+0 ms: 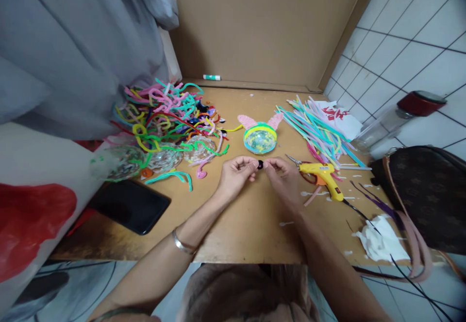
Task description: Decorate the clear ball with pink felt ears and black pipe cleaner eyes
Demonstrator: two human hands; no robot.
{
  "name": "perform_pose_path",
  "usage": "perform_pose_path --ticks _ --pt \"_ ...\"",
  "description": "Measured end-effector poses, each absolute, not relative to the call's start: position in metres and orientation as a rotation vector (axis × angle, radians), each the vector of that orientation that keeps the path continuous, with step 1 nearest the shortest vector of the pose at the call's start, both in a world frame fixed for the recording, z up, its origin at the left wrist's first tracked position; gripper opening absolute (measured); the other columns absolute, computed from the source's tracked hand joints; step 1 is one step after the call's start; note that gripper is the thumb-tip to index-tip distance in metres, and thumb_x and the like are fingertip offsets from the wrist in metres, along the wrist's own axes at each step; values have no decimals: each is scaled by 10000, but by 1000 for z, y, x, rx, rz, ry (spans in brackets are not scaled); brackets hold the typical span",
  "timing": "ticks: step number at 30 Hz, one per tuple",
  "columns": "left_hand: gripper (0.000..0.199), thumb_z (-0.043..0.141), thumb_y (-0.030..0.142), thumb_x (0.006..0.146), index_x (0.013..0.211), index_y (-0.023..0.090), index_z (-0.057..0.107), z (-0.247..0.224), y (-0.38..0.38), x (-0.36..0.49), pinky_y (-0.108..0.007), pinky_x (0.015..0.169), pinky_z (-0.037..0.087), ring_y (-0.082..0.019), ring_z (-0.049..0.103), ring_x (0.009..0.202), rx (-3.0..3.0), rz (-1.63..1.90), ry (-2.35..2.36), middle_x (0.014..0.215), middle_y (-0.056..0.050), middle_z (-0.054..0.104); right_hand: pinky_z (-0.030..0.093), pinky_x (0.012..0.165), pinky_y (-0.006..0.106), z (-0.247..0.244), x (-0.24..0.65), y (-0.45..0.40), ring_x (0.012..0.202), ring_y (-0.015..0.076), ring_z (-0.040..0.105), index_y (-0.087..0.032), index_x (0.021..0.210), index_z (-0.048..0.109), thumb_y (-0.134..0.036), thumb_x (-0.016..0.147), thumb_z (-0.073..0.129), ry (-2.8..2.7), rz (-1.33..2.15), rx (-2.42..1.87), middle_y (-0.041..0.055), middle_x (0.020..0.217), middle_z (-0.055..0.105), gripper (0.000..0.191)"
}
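Between my fingertips is a small dark piece (pixel 260 165), too small to make out well. My left hand (pixel 238 174) pinches it from the left, and my right hand (pixel 282 176) pinches it from the right. Just beyond my hands sits a round, clear bowl-like piece (pixel 259 140) with a yellow and green fuzzy rim and two pink ear shapes. A yellow glue gun (pixel 324 174) lies close to the right of my right hand, with scissors (pixel 304 166) partly beneath it.
Tangled coloured pipe cleaners (pixel 167 108) and clear round pieces (pixel 163 158) cover the left side, near a black phone (pixel 131 205). Straight pipe cleaners (pixel 313 127), a bottle (pixel 393 118), a brown bag (pixel 429 195) and tissue (pixel 382 239) are at right. A glue stick (pixel 211 77) lies at the back.
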State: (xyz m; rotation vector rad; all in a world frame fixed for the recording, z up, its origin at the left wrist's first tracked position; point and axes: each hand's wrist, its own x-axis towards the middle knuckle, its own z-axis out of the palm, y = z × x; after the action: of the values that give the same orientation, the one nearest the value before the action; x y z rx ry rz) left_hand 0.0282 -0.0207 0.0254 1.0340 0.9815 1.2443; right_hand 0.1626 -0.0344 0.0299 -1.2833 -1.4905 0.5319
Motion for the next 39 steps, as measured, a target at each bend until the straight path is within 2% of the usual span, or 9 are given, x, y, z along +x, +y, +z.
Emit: perform_pose_path --ticks 6,10,14,21,28,39 --pt "264 752 378 655 671 131 659 22 -20 27 -203 488 383 -69 468 456 1124 1244 995 517 19 572 440 596 282 33 160 -36 571 145 549 -212 614 604 -291 738 558 -1494 509 -1288 -1 597 622 154" --pt "290 758 407 647 657 139 648 24 -21 27 -205 486 360 -68 457 454 1144 1233 969 505 28 552 364 502 245 34 161 -34 500 110 447 -208 578 583 -358 666 586 -1319 831 -1334 -34 522 540 174" --pt "305 757 422 652 666 138 647 26 -22 28 -209 499 364 -67 459 457 1143 1227 965 510 31 552 315 489 232 33 162 -30 487 86 392 -193 605 599 -401 603 636 -1179 1108 -1300 -47 524 521 211" --pt "358 749 472 661 723 131 662 26 -21 28 -213 521 422 -79 518 520 1051 1204 899 629 -2 616 326 506 239 34 161 -30 477 81 403 -190 602 602 -393 597 656 -1080 1057 -1282 -57 507 515 210" --pt "302 792 380 622 723 124 667 23 -21 28 -215 511 407 -71 492 471 1088 1203 919 539 17 591 311 504 234 32 162 -30 484 80 401 -186 583 606 -365 600 677 -1061 1101 -1259 -54 505 521 193" --pt "321 803 387 591 705 121 664 21 -20 30 -204 493 404 -63 491 473 980 1207 899 567 13 598 312 519 228 22 161 -30 502 75 399 -179 625 610 -385 654 689 -1011 1176 -1189 -62 511 483 223"
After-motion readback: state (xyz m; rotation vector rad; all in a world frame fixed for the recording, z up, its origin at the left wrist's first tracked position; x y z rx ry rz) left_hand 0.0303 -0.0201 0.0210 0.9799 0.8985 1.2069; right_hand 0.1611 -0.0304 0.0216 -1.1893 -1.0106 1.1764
